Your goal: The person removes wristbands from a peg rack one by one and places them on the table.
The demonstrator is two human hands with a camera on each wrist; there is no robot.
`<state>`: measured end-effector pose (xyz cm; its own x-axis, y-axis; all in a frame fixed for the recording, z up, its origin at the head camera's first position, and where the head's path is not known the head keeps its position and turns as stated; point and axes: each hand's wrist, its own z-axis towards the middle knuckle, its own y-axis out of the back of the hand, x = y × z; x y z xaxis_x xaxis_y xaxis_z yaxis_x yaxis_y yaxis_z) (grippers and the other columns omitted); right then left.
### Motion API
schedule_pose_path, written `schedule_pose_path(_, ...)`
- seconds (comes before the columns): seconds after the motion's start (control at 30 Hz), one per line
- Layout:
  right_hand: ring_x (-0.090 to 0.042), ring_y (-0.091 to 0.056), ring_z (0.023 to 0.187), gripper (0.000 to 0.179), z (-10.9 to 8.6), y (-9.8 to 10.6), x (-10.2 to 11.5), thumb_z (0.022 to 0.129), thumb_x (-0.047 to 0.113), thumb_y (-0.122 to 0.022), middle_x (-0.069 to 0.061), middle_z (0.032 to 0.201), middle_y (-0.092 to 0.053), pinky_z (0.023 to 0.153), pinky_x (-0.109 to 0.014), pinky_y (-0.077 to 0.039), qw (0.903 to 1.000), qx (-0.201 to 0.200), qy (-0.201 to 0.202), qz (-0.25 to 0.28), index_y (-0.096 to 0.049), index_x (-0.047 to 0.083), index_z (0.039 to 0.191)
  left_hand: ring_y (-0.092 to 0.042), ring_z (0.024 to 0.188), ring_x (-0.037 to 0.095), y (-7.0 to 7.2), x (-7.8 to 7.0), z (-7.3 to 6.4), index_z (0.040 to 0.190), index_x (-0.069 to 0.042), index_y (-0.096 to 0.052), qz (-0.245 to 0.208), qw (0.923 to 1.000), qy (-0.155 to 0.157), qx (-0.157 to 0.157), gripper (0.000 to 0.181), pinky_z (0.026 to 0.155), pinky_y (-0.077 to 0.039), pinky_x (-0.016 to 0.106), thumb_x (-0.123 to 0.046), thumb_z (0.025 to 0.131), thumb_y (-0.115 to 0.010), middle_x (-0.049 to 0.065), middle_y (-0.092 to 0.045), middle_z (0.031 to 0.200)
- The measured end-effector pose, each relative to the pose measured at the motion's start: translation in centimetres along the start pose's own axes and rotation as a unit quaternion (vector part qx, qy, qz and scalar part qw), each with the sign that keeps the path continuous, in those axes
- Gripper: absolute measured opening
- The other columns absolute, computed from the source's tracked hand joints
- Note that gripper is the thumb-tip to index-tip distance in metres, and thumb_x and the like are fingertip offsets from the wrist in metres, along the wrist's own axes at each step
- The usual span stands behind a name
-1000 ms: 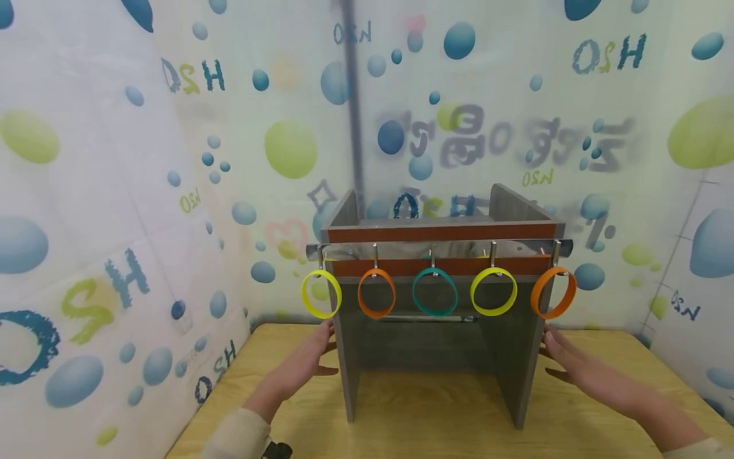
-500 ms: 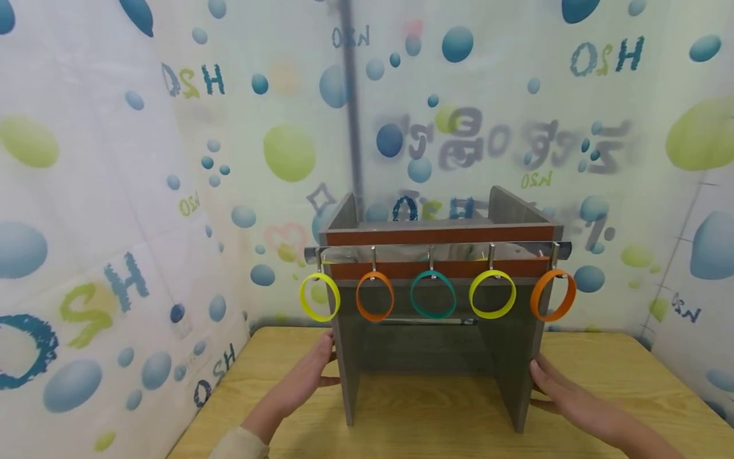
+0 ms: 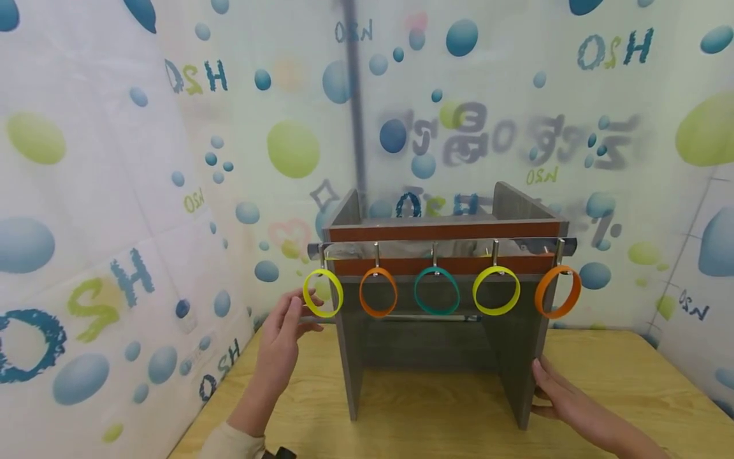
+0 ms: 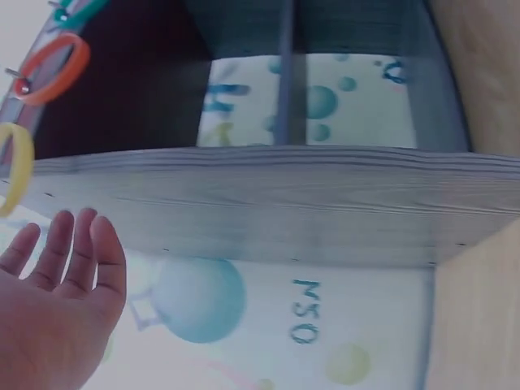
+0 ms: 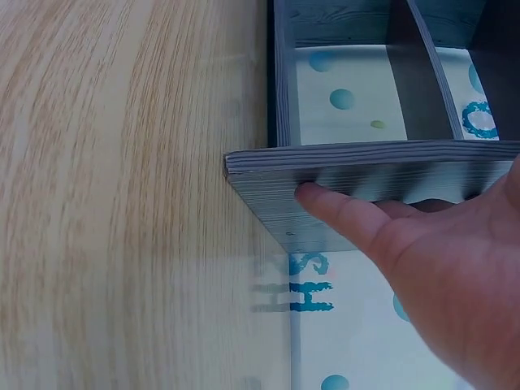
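A grey wooden rack stands upright on the table, with a metal rail across its front. From hooks on the rail hang coloured rings: a yellow ring at the left end, an orange ring, a teal ring, another yellow ring and an orange ring at the right end. My left hand is raised beside the left yellow ring, fingers spread and loosely bent, holding nothing. My right hand rests its extended fingers and thumb against the outside of the rack's right panel.
The wooden table runs under the rack and out to both sides. Behind and to the left hang patterned curtains with blue and green dots. Inside the rack, a divider shows in the left wrist view.
My left hand has left the rack's lower left side and risen to the left yellow ring. My right hand has moved in and down onto the right panel. The rack stays put.
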<state>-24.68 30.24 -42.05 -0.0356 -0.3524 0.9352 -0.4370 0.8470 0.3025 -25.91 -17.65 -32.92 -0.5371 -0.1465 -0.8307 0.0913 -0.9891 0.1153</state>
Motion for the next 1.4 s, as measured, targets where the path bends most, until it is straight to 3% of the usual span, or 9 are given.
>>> schedule_pose_path(0.27,-0.068,-0.002,0.153,0.082,-0.1,-0.1,0.0,0.117,0.05,-0.017,-0.043,0.167,0.017,0.111,-0.06,-0.053,0.9999,-0.014,-0.001,-0.005,0.031,-0.001,0.16,-0.071,0.078,0.017,-0.3,-1.7,-0.2,0.13,-0.015,-0.066,0.033,0.9987,0.023,-0.033,0.024,0.073,-0.062,0.025,-0.026,0.109,-0.064,0.002,-0.071,0.095)
schedule_pose_path(0.43,-0.064,-0.046,0.14,0.083,0.2,-0.4,-0.7,0.115,0.028,-0.05,-0.049,0.161,-0.023,0.093,-0.05,-0.064,0.9935,-0.067,0.066,-0.064,0.007,-0.004,0.167,-0.069,0.073,0.019,-0.4,-2.0,-0.4,0.129,-0.016,-0.067,0.038,0.9979,0.035,-0.039,0.023,0.069,-0.06,0.024,-0.024,0.107,-0.067,0.005,-0.069,0.087)
schedule_pose_path(0.6,-0.042,-0.076,0.109,0.07,0.3,-0.4,-0.9,0.111,0.02,-0.057,-0.046,0.136,-0.057,0.075,-0.035,-0.067,0.9736,-0.094,0.132,-0.161,-0.017,-0.014,0.158,-0.068,0.07,0.018,-0.2,-2.0,-0.7,0.126,-0.015,-0.068,0.043,0.9975,0.032,-0.047,0.021,0.067,-0.059,0.024,-0.02,0.105,-0.07,0.003,-0.071,0.084)
schedule_pose_path(0.83,-0.029,-0.079,0.103,0.062,0.4,-0.1,-1.0,0.11,0.018,-0.059,-0.043,0.135,-0.059,0.073,-0.032,-0.065,0.9658,-0.084,0.142,-0.2,-0.025,-0.015,0.15,-0.069,0.07,0.018,0.3,-2.0,-1.2,0.126,-0.013,-0.067,0.047,0.9976,0.029,-0.041,0.022,0.068,-0.06,0.024,-0.02,0.105,-0.07,0.003,-0.072,0.086)
schedule_pose_path(1.03,0.01,-0.064,0.116,0.076,0.1,0.0,-1.3,0.11,0.023,-0.062,-0.039,0.143,-0.058,0.084,-0.028,-0.064,0.9554,-0.077,0.181,-0.22,-0.016,-0.01,0.161,-0.068,0.069,0.016,0.5,-2.3,-1.4,0.126,-0.013,-0.067,0.043,0.9979,0.023,-0.043,0.021,0.066,-0.06,0.024,-0.017,0.105,-0.069,0.001,-0.071,0.085)
schedule_pose_path(1.1,0.005,-0.064,0.122,0.08,0.0,0.1,-1.3,0.11,0.026,-0.061,-0.037,0.148,-0.056,0.088,-0.025,-0.062,0.9522,-0.074,0.183,-0.233,-0.012,-0.008,0.164,-0.068,0.068,0.015,0.5,-2.4,-1.4,0.126,-0.013,-0.067,0.043,0.9977,0.026,-0.044,0.021,0.066,-0.06,0.023,-0.017,0.105,-0.069,-0.001,-0.071,0.084)
schedule_pose_path(1.2,-0.024,-0.067,0.133,0.083,-0.2,0.1,-1.2,0.112,0.033,-0.055,-0.035,0.155,-0.051,0.093,-0.027,-0.06,0.9494,-0.076,0.147,-0.267,-0.007,-0.007,0.166,-0.068,0.068,0.015,0.5,-2.6,-1.4,0.125,-0.012,-0.067,0.043,0.9976,0.031,-0.045,0.021,0.066,-0.06,0.023,-0.017,0.105,-0.069,-0.001,-0.072,0.083)
schedule_pose_path(1.3,-0.059,-0.05,0.141,0.082,-0.3,0.2,-1.3,0.115,0.04,-0.046,-0.041,0.159,-0.04,0.109,-0.053,-0.054,0.9461,-0.074,0.087,-0.303,-0.009,-0.013,0.165,-0.068,0.068,0.016,0.4,-2.6,-1.4,0.126,-0.013,-0.067,0.043,0.9974,0.039,-0.043,0.021,0.066,-0.06,0.024,-0.017,0.106,-0.069,0.0,-0.072,0.083)
schedule_pose_path(1.4,-0.07,-0.035,0.144,0.079,-0.3,0.5,-1.4,0.117,0.043,-0.038,-0.047,0.16,-0.032,0.112,-0.081,-0.031,0.9382,-0.074,0.05,-0.334,-0.018,-0.019,0.161,-0.068,0.069,0.016,0.4,-2.5,-1.3,0.126,-0.014,-0.067,0.047,0.997,0.047,-0.04,0.021,0.067,-0.06,0.024,-0.018,0.106,-0.068,0.0,-0.072,0.084)
